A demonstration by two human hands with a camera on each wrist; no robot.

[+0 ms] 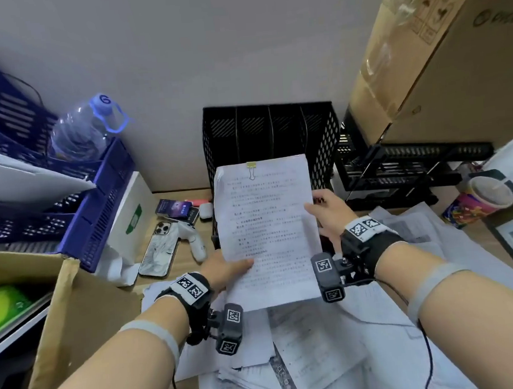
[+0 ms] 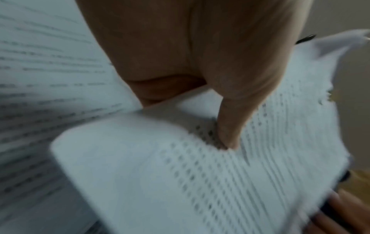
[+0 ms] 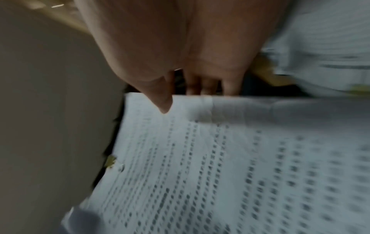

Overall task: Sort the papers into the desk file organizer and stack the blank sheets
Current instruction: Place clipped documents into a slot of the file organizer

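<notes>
A printed document (image 1: 268,224), clipped at its top by a gold binder clip (image 1: 251,166), is held up in front of the black desk file organizer (image 1: 324,140). My left hand (image 1: 224,269) pinches its lower left edge, thumb on the printed face (image 2: 228,139). My right hand (image 1: 327,211) grips the right edge, thumb on top (image 3: 164,104) and fingers behind the sheet. The organizer's slots look dark; their contents cannot be made out. Several loose printed papers (image 1: 322,342) lie scattered on the desk below the document.
Blue plastic trays (image 1: 33,181) and a water bottle (image 1: 90,127) stand at the left. A phone (image 1: 160,249), a white box (image 1: 131,216) and small items lie beside them. A cardboard box (image 1: 441,57) rests on a black rack (image 1: 400,167) at the right, near a paper cup (image 1: 482,198).
</notes>
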